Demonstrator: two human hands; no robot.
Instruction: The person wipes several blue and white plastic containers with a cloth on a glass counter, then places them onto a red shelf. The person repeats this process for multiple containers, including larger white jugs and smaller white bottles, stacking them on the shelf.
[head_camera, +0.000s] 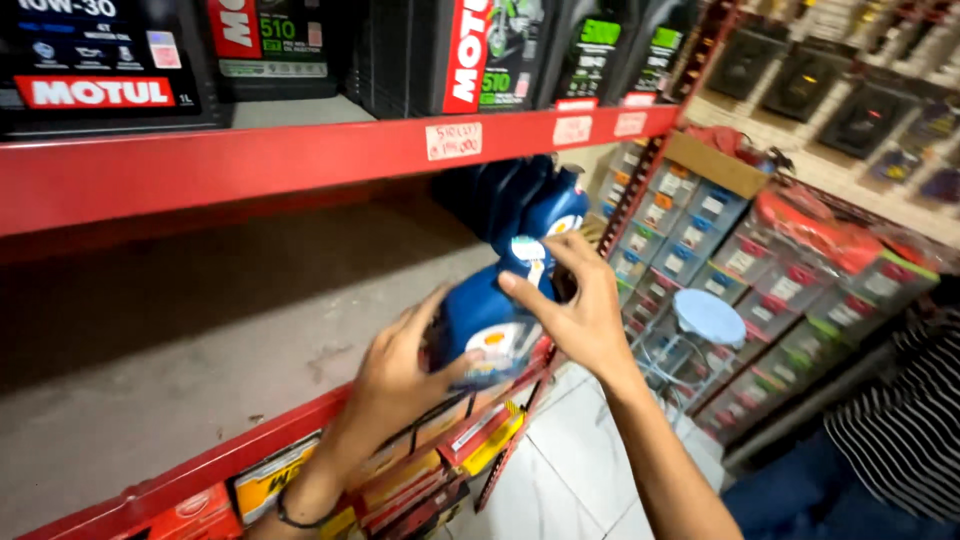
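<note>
Nearest the camera, the left hand (395, 375) cups the lower end of a blue moulded-plastic oil bottle (487, 318) with a pale label, fingers spread along its side and thumb pressed across its face. The right hand (578, 312) wraps the bottle's far side, fingers splayed over the upper shoulder near the white patch. The bottle sits tilted at the front lip of the grey shelf board (200, 350), over the red metal shelf edge (190, 480).

It looks rigid, smooth and probably weighty if full, so the glossy skin could slip; the waist and the moulded handle seem the surest places to hold.

Just behind stand more blue bottles (520, 195) of the same kind. Beyond, stacked small boxes (700, 240) fill a slanted rack, and black oil bottles (480, 50) line the upper shelf.
</note>
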